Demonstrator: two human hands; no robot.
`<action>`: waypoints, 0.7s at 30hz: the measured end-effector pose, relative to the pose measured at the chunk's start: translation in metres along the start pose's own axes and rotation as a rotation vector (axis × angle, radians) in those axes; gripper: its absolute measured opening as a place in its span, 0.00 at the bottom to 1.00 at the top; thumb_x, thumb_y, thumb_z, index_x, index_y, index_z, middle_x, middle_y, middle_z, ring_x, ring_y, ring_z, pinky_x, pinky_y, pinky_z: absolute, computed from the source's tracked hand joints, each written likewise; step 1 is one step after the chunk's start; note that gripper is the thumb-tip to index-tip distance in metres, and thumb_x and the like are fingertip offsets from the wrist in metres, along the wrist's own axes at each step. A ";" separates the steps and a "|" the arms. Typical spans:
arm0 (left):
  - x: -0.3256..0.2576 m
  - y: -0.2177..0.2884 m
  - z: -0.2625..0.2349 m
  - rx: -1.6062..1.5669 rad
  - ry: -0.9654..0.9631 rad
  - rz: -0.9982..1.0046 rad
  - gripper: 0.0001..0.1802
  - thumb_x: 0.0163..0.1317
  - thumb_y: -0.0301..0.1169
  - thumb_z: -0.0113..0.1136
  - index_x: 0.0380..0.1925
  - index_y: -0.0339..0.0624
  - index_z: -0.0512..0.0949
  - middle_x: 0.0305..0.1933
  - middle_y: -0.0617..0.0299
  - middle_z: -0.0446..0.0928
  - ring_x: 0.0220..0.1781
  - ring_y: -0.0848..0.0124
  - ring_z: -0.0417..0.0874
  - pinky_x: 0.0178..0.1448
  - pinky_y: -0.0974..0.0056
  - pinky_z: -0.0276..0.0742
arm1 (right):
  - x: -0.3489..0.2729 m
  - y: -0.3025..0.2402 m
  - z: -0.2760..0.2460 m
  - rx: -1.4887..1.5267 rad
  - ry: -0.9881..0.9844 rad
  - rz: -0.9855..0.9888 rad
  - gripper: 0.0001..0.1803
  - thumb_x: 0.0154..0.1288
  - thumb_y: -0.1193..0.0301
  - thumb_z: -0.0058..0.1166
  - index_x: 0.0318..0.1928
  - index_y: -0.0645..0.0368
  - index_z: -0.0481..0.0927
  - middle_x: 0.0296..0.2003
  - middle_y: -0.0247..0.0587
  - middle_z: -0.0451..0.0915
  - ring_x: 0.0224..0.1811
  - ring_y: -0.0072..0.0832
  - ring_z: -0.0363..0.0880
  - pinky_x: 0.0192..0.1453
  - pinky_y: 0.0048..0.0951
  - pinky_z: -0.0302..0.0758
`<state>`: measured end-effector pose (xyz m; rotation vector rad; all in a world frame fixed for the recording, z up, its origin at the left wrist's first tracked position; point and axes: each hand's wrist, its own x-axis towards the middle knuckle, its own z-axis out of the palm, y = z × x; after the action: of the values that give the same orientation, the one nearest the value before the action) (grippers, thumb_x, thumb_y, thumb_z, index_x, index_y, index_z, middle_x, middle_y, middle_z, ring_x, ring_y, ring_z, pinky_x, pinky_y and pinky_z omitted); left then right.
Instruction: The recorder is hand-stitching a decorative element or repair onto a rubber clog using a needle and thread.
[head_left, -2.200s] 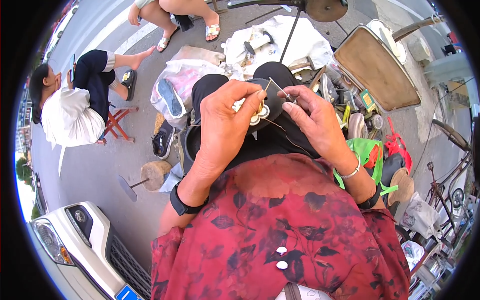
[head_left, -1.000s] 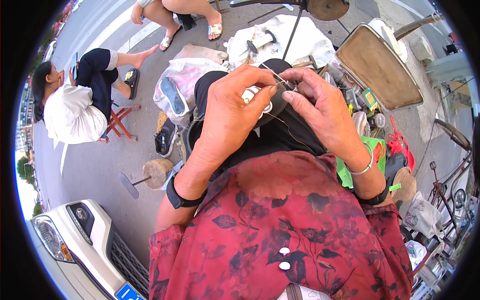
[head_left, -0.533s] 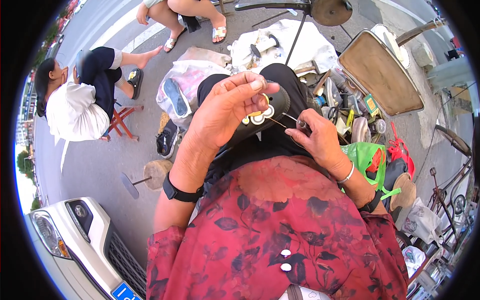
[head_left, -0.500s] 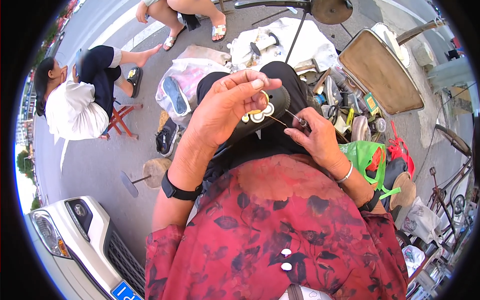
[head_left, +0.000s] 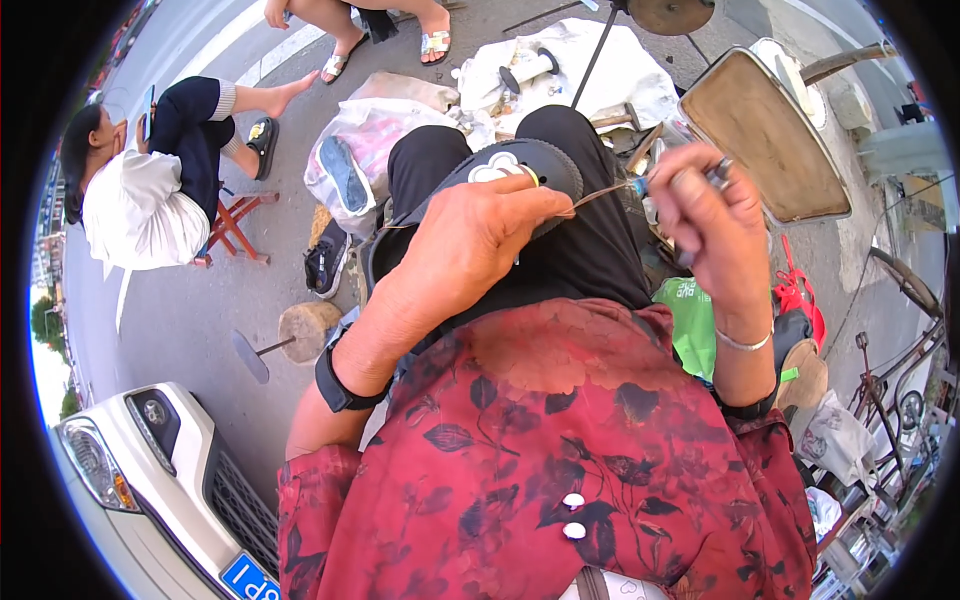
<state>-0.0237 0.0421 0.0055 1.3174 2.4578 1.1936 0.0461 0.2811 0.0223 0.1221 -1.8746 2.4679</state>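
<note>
On my lap lies a dark shoe (head_left: 553, 160) with a white flower-shaped ornament (head_left: 497, 170). My left hand (head_left: 480, 230) rests over its near side, fingers closed, the fingertips pinched at a brown thread (head_left: 603, 192). That thread runs from there to my right hand (head_left: 708, 205), which is raised to the right of the shoe, smeared by motion. Closed in the right hand is an awl-like tool, its metal part (head_left: 722, 170) showing above the fingers. The lower part of the shoe is hidden by my left hand.
A seated person (head_left: 150, 210) is at the left; another person's legs show at the top. Bagged shoes (head_left: 345, 185), a white cloth with a spool (head_left: 530, 70), a brown padded board (head_left: 765, 140) and a green bag (head_left: 688, 325) surround me. A white car (head_left: 170, 480) stands lower left.
My left hand has come down from above the shoe onto its near side. My right hand has moved up and to the right, drawing the thread out. The view has shifted slightly.
</note>
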 end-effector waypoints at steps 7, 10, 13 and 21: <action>0.011 0.024 -0.026 0.411 0.216 0.238 0.13 0.55 0.21 0.59 0.41 0.43 0.82 0.38 0.61 0.82 0.31 0.63 0.81 0.36 0.61 0.76 | 0.046 0.026 0.023 -0.481 -0.159 -0.049 0.10 0.69 0.71 0.56 0.47 0.62 0.81 0.33 0.31 0.78 0.35 0.15 0.74 0.38 0.22 0.71; 0.002 0.001 -0.002 0.335 0.340 0.311 0.17 0.53 0.24 0.61 0.45 0.40 0.81 0.37 0.57 0.82 0.30 0.61 0.82 0.34 0.60 0.76 | 0.041 0.050 0.028 -0.389 -0.291 0.196 0.09 0.67 0.71 0.59 0.43 0.61 0.79 0.33 0.31 0.76 0.40 0.17 0.72 0.45 0.27 0.73; -0.004 -0.005 0.010 0.319 0.296 0.271 0.23 0.53 0.25 0.62 0.52 0.38 0.78 0.45 0.55 0.83 0.37 0.62 0.84 0.39 0.61 0.78 | 0.035 0.057 0.024 -0.201 -0.284 0.299 0.06 0.68 0.70 0.60 0.43 0.57 0.81 0.30 0.18 0.74 0.29 0.07 0.65 0.30 0.15 0.62; -0.010 0.007 0.002 0.269 0.328 0.224 0.19 0.55 0.26 0.66 0.49 0.42 0.80 0.49 0.58 0.82 0.42 0.62 0.85 0.42 0.61 0.80 | 0.046 0.069 0.020 0.078 -0.077 0.213 0.05 0.71 0.69 0.58 0.42 0.56 0.78 0.36 0.31 0.81 0.29 0.12 0.74 0.27 0.14 0.65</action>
<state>-0.0120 0.0379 0.0057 1.6188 2.8463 1.2475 -0.0043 0.2425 -0.0343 0.0208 -1.9129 2.7140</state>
